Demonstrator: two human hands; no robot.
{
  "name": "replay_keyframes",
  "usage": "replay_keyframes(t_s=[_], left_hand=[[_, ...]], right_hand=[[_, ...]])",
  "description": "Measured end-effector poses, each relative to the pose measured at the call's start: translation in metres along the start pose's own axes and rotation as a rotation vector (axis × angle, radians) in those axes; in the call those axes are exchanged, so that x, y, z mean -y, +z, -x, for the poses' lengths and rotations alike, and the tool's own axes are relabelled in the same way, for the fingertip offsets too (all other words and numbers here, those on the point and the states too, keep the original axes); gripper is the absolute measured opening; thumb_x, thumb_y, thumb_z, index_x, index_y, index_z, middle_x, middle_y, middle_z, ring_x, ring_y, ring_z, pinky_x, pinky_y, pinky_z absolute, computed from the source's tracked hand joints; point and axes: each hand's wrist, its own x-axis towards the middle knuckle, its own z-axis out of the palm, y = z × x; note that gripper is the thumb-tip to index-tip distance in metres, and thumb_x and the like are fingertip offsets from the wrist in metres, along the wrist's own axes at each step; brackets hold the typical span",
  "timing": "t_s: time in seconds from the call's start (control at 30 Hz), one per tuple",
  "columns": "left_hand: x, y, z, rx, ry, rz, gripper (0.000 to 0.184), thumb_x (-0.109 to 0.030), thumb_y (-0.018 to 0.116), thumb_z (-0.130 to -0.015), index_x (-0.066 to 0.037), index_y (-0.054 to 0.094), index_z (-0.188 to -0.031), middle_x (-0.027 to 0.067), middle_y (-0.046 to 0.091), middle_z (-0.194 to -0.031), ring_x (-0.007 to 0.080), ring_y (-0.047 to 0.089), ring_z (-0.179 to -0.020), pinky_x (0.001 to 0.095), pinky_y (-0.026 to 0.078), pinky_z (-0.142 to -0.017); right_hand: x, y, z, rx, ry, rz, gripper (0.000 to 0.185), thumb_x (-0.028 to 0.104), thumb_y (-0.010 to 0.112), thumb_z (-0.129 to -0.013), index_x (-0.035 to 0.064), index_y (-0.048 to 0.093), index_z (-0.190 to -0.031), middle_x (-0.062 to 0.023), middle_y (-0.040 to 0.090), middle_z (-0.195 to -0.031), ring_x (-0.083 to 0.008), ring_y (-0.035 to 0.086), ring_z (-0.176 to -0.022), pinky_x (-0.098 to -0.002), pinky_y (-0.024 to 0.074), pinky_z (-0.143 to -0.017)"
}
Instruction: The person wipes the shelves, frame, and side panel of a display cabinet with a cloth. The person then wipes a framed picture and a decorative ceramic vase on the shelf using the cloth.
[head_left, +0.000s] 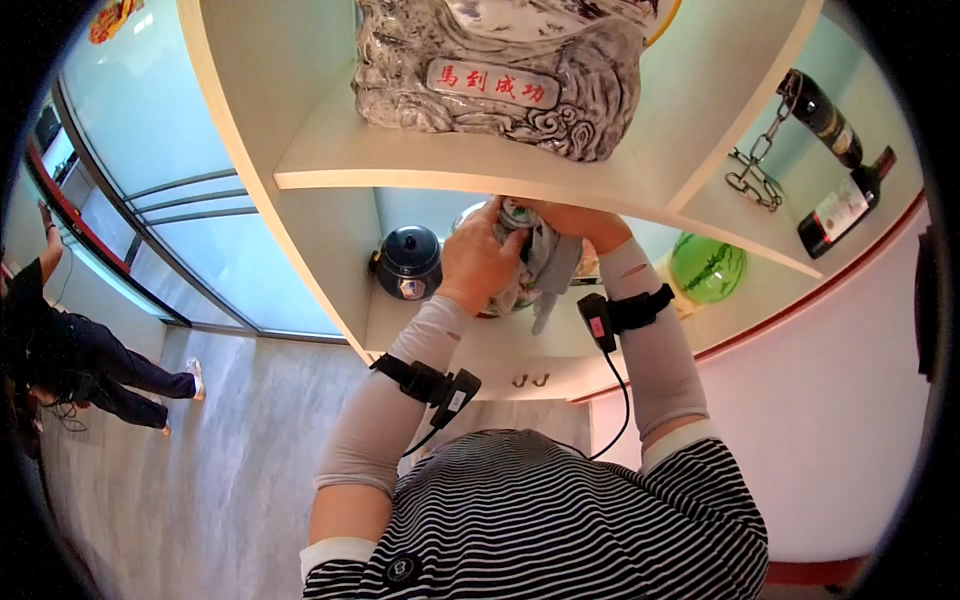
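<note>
In the middle compartment of the shelf unit stands a rounded porcelain jar (524, 295) with a painted pattern, mostly covered by my hands. My left hand (478, 262) is closed at its top, the thumb and fingers around the knob-like upper part. My right hand (588, 226) reaches in from the other side, just under the upper board, its fingertips partly hidden. A grey cloth (550, 265) hangs down from my right hand over the jar's side. Left of the jar sits a dark blue lidded jar (410, 264).
Above is a shelf board (440, 172) bearing a large grey ornament (500, 90) with red characters. To the right are a green watermelon-patterned ball (708, 266), wine bottles (840, 212) and a chain holder (757, 175). A person (90, 360) stands far left by the glass doors (190, 200).
</note>
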Motion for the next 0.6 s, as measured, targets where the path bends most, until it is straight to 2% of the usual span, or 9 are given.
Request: replay_keyframes(t_s=[0.13, 0.2, 0.23, 0.3, 0.43, 0.53, 0.6], left_hand=[[-0.001, -0.001, 0.000, -0.015, -0.021, 0.017, 0.061, -0.032, 0.070, -0.082, -0.010, 0.053, -0.136, 0.0171, 0.065, -0.115, 0.0336, 0.061, -0.108, 0.0417, 0.049, -0.090], [-0.002, -0.001, -0.001, -0.012, -0.025, 0.024, 0.061, -0.032, 0.070, -0.082, -0.010, 0.053, -0.136, 0.0168, 0.065, -0.115, 0.0334, 0.061, -0.107, 0.0417, 0.049, -0.090], [-0.002, -0.001, 0.000, -0.020, -0.040, 0.021, 0.061, -0.033, 0.070, -0.081, -0.010, 0.053, -0.135, 0.0165, 0.066, -0.115, 0.0334, 0.062, -0.107, 0.0419, 0.049, -0.090], [-0.002, -0.001, 0.000, -0.030, -0.056, 0.022, 0.061, -0.033, 0.071, -0.081, -0.010, 0.054, -0.135, 0.0162, 0.066, -0.114, 0.0334, 0.062, -0.106, 0.0421, 0.050, -0.089], [0.000, -0.002, -0.002, -0.020, -0.049, 0.021, 0.049, -0.033, 0.069, -0.081, -0.010, 0.059, -0.124, 0.0160, 0.067, -0.111, 0.0340, 0.062, -0.105, 0.0435, 0.050, -0.089], [0.005, 0.001, -0.004, 0.020, -0.072, 0.020, 0.043, -0.033, 0.069, -0.080, -0.009, 0.061, -0.115, 0.0162, 0.067, -0.109, 0.0356, 0.062, -0.104, 0.0447, 0.049, -0.087], [0.004, -0.001, -0.003, 0.030, -0.101, 0.036, 0.042, -0.034, 0.069, -0.079, -0.008, 0.061, -0.111, 0.0166, 0.067, -0.107, 0.0367, 0.062, -0.103, 0.0452, 0.049, -0.087]], right_hand=[[-0.020, 0.007, 0.008, -0.021, 0.095, 0.006, 0.039, 0.030, 0.057, -0.097, -0.0001, 0.059, -0.121, -0.0174, 0.065, -0.116, -0.0295, 0.060, -0.110, -0.0351, 0.0466, -0.092], [-0.021, 0.013, 0.012, -0.072, -0.299, 0.367, 0.040, 0.030, 0.056, -0.098, -0.0014, 0.057, -0.123, -0.0187, 0.065, -0.116, -0.0316, 0.060, -0.109, -0.0372, 0.0458, -0.094], [-0.022, 0.014, 0.016, -0.071, -0.300, 0.369, 0.040, 0.030, 0.056, -0.098, -0.0014, 0.057, -0.123, -0.0187, 0.065, -0.116, -0.0316, 0.060, -0.109, -0.0372, 0.0458, -0.094], [0.024, 0.005, 0.024, -0.099, 0.012, -0.065, 0.044, 0.031, 0.057, -0.096, -0.0014, 0.055, -0.126, -0.0215, 0.062, -0.120, -0.0367, 0.057, -0.113, -0.0423, 0.0444, -0.096], [0.039, -0.001, 0.033, 0.012, 0.078, 0.175, 0.047, 0.033, 0.058, -0.094, 0.0025, 0.052, -0.129, -0.0252, 0.058, -0.123, -0.0425, 0.054, -0.114, -0.0455, 0.0427, -0.097], [0.047, -0.007, 0.027, 0.076, -0.005, 0.322, 0.053, 0.036, 0.061, -0.091, 0.0001, 0.052, -0.129, -0.0255, 0.056, -0.127, -0.0419, 0.052, -0.118, -0.0455, 0.0415, -0.100], [0.048, -0.010, 0.018, 0.042, -0.210, 0.385, 0.057, 0.039, 0.063, -0.088, 0.0003, 0.052, -0.129, -0.0241, 0.055, -0.129, -0.0399, 0.052, -0.119, -0.0441, 0.0414, -0.100]])
